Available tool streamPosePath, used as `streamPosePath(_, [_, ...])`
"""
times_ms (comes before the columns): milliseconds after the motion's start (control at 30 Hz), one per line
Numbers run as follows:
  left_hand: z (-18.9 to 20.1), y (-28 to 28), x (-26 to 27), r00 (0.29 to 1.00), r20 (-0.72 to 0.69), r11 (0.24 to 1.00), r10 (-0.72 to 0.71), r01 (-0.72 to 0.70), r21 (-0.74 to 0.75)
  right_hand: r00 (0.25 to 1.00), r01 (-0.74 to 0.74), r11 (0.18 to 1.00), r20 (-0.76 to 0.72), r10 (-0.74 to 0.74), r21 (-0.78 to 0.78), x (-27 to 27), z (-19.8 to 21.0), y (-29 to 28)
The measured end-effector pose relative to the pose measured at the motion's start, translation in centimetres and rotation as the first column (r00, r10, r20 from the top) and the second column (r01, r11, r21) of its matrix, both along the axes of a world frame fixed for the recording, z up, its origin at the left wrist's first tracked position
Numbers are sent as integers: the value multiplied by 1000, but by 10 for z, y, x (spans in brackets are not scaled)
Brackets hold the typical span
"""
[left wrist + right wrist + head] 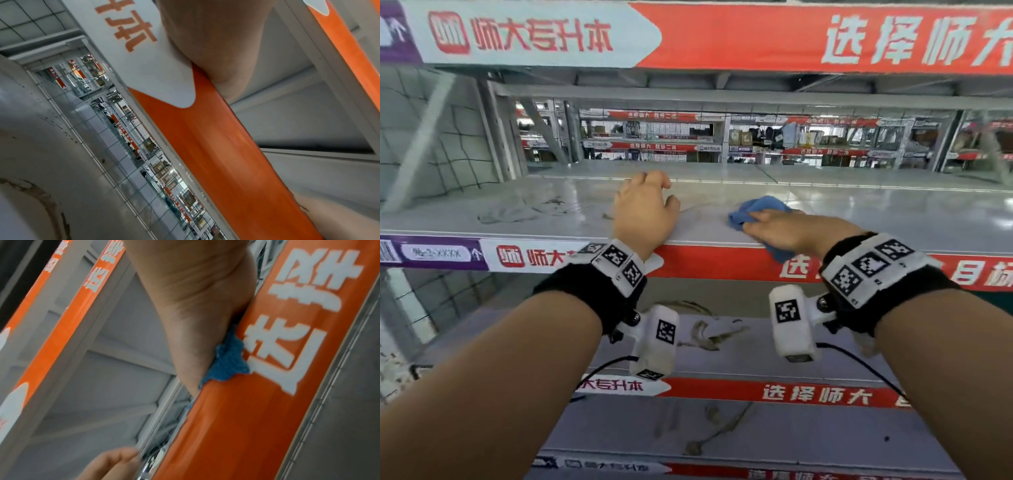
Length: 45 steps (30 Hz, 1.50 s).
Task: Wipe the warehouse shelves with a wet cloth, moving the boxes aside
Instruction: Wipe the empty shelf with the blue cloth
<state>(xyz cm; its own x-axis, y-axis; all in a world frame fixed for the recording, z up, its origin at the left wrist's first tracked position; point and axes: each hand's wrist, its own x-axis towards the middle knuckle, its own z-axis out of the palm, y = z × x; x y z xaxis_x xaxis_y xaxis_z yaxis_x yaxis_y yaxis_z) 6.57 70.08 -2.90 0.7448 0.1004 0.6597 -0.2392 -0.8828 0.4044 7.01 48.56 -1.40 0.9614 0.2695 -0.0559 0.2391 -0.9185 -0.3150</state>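
— Two hands, why so placed?
— Left hand [643,209] rests loose on the shelf [876,219], likely bracing. Right hand [780,229] presses flat on the blue cloth [756,209] at the front edge, wiping.

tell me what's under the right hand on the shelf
A crumpled blue cloth lies under the right hand, pressed onto the grey shelf; one corner hangs over the front edge. The shelf surface beneath the cloth is covered, so any dirt there cannot be seen.
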Motion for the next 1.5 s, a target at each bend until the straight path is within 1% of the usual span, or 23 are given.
streamPosePath(33, [-1,1,0,1000,9,1000,-10,10,-15,999,33,999,11,-33,27,-2,1,-8])
streamPosePath(167, [-3,3,-4,997,36,996,-75,76,-47,976,209,978,70,-208,0,1,-1,-34])
streamPosePath(233, [-3,4,-5,995,40,994,-91,93,-53,947,309,951,81,-310,19,8,-3,-32])
streamPosePath(300, [-3,3,-5,992,39,991,-122,124,-42,935,344,939,103,-340,-23,14,-2,-25])
streamPosePath(367, [-1,4,-6,988,57,989,-145,146,-19,943,329,944,66,-327,-23,16,-2,-5])
streamPosePath(400, [1,7,-7,987,71,989,-146,147,-16,956,285,958,64,-285,2,17,-2,8])
streamPosePath(467, [8,16,-11,987,99,991,-127,130,-19,989,144,988,37,-146,49,15,1,38])
streamPosePath(500, [12,23,-13,988,106,993,-116,118,-15,997,75,992,19,-77,104,11,3,55])
streamPosePath(567, [18,35,-16,990,101,995,-101,103,-10,999,-37,975,-19,42,220,4,9,80])
streamPosePath(633, [21,46,-18,992,93,995,-90,93,-24,982,-114,973,-125,141,202,-5,14,106])
streamPosePath(700, [20,51,-18,994,90,997,-67,69,-23,958,-159,972,-213,194,173,-10,15,122])
streamPosePath(733, [19,52,-18,995,81,998,-56,57,-11,953,-172,970,-222,208,174,-9,14,124])
streamPosePath(800, [16,50,-16,997,53,998,-55,54,8,953,-218,970,-192,235,106,-11,12,121])
streamPosePath(867, [13,43,-14,997,27,997,-74,74,11,961,-240,971,-144,235,-17,-11,9,108])
streamPosePath(900, [13,40,-13,996,17,996,-83,83,19,968,-221,973,-133,211,-66,-9,8,99])
streamPosePath(967, [12,31,-12,995,5,994,-104,104,46,980,-154,983,-145,138,-100,-4,5,75])
streamPosePath(1067, [15,17,-13,991,19,989,-133,132,63,993,-17,995,-120,4,-103,-5,5,28])
streamPosePath(1167, [15,2,-14,984,14,981,-178,176,76,986,141,988,-75,-146,-64,-8,4,-22])
streamPosePath(1200, [14,-2,-15,982,6,979,-190,189,81,977,201,979,-63,-203,-28,-11,4,-33])
streamPosePath(1267, [13,-7,-15,980,-7,976,-201,201,88,964,265,964,-5,-265,-22,-12,5,-42])
streamPosePath(1333, [13,-9,-14,980,-20,974,-196,197,108,965,261,963,-10,-262,-70,-13,6,-36])
streamPosePath(1400, [14,-11,-11,981,-24,974,-191,193,117,982,179,977,-42,-185,-116,-17,9,-19])
streamPosePath(1500, [18,-15,-7,982,-8,976,-188,188,106,994,74,994,-71,-80,-84,-18,6,16])
